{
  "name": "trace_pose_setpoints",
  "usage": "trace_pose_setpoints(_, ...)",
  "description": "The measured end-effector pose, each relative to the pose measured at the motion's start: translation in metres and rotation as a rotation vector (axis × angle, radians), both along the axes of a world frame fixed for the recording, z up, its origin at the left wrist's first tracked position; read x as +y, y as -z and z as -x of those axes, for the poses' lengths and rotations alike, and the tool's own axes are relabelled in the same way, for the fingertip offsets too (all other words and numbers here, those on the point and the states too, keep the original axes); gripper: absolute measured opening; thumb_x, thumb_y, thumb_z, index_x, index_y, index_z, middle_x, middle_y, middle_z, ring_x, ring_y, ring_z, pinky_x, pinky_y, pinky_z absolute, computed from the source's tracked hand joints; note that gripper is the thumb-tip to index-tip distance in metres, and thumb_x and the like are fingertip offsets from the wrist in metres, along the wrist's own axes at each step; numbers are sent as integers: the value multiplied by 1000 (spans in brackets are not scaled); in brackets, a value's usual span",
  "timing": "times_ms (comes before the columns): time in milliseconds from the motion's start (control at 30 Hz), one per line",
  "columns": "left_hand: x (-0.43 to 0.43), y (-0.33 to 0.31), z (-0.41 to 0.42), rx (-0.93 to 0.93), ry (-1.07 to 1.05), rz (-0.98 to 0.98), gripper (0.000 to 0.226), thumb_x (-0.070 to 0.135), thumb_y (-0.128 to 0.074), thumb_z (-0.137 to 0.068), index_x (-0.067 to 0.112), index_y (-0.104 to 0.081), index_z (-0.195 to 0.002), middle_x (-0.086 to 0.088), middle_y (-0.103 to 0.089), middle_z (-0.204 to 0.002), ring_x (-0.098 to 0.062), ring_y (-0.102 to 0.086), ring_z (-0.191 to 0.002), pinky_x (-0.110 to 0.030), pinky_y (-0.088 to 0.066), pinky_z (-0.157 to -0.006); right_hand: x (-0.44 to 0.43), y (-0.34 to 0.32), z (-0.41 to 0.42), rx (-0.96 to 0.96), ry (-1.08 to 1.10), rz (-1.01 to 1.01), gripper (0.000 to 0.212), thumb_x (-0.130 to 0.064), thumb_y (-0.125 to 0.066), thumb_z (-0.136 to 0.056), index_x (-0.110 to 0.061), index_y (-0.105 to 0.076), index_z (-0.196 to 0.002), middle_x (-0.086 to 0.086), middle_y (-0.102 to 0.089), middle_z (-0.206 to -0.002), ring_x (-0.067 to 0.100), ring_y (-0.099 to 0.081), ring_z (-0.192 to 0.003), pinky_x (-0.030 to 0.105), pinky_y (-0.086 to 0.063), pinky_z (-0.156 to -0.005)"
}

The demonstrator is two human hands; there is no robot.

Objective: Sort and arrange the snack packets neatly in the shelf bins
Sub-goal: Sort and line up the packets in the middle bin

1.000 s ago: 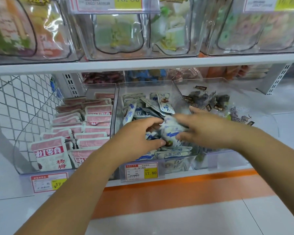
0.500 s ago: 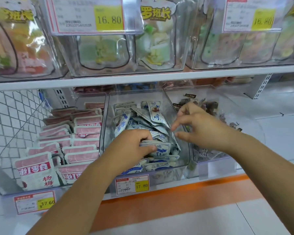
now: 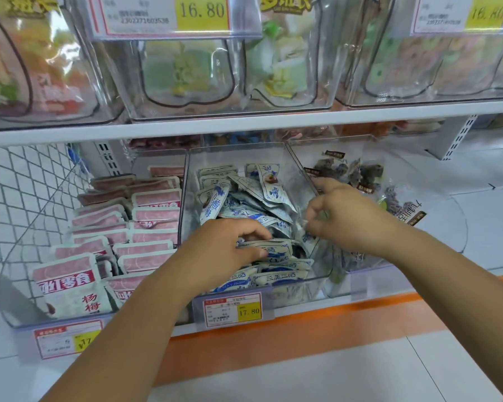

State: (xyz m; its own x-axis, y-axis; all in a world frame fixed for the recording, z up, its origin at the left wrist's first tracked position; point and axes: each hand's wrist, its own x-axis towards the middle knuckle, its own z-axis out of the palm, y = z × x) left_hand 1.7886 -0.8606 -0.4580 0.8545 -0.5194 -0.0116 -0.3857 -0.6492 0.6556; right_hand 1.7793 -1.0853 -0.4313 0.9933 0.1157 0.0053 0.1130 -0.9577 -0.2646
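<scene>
Dozens of blue-and-white packets (image 3: 256, 198) lie in a loose heap in the middle bin (image 3: 238, 158), and only the front few stand in a row. The left hand (image 3: 227, 250) grips a small stack near the front, thumb above and fingers curled beneath. The right hand (image 3: 352, 216) hovers over the bin's right wall, fingers curled toward the heap; whether they pinch a packet I cannot tell. Pink packets (image 3: 154, 216) in the left bin (image 3: 157, 158) sit in tidy rows, while dark packets (image 3: 357, 172) in the right bin (image 3: 447, 227) look jumbled, so roughly a third seems done
</scene>
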Motion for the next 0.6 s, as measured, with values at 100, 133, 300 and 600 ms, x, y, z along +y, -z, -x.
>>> trace_pose_setpoints(100, -3, 1, -3, 5, 20, -12, 21, 40, -64, -89, 44, -66, -109, 29, -62, -107, 8, -55, -97, -18, -43, -88, -7, -7, 5, -124, -15, -149, 7, -28, -63, -90, -25, -69, -88, -2, -37, -150, 15, -38, -135, 19, -27, -101)
trace_pose_setpoints(133, -5, 3, -4, 4, 11, -2, 19, 42, -63, -89, 45, -67, -107, 27, -65, -104, 4, -58, -94, -24, -47, -88, -8, -9, 6, -169, -20, -197, 7, -28, -62, -91, -27, -68, -87, -4, -46, -143, 13, -45, -128, 15, -30, -97)
trace_pose_setpoints(300, -11, 9, -3, 19, -54, 52, 12, 44, -62, -89, 42, -66, -100, 17, -68, -81, -8, -64, -70, -36, -54, -72, -8, -12, 8, -214, -28, -445, 8, -26, -56, -95, -24, -62, -90, 5, -67, -82, 7, -52, -60, 19, -39, -56)
trace_pose_setpoints(600, -13, 3, 1, 18, -232, 331, 61, 50, -78, -70, 37, -47, -121, 17, -53, -106, 0, -60, -91, -25, -53, -79, -13, -10, 5, -218, -18, -833, 10, -12, -52, -97, -15, -60, -92, 23, -66, -85, 20, -59, -67, 32, -52, -64)
